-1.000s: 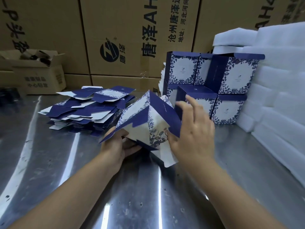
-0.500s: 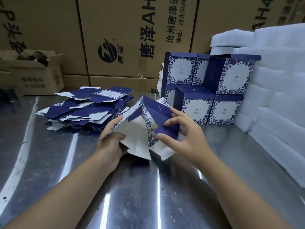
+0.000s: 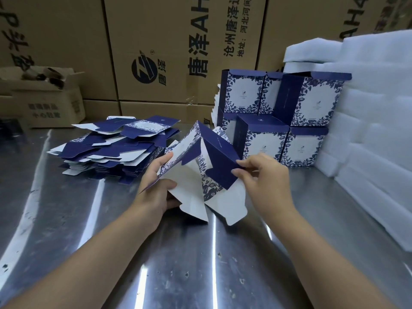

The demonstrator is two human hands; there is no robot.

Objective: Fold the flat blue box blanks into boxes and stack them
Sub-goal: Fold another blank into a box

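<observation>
Box blank (image 3: 219, 152): likely light, stiff card, crease-prone; left hand (image 3: 156, 192) fingers (image 3: 165, 158) clamped on printed panel (image 3: 185, 148), right hand (image 3: 265, 184) fingers (image 3: 245, 162) pinching blue flap (image 3: 220, 168).

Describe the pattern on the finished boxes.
Folded boxes: blue leaves framing a white centre; head view.

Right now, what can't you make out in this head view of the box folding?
Head view only:
- Left hand: fingertips lie behind the half-folded blank it grips; the right hand pinches its blue panel.
- Folded boxes: rear ones hidden by front ones, uncountable.
- Flat pile: lower sheets covered by upper sheets.
- Open carton at the left edge: contents blurred.
</observation>
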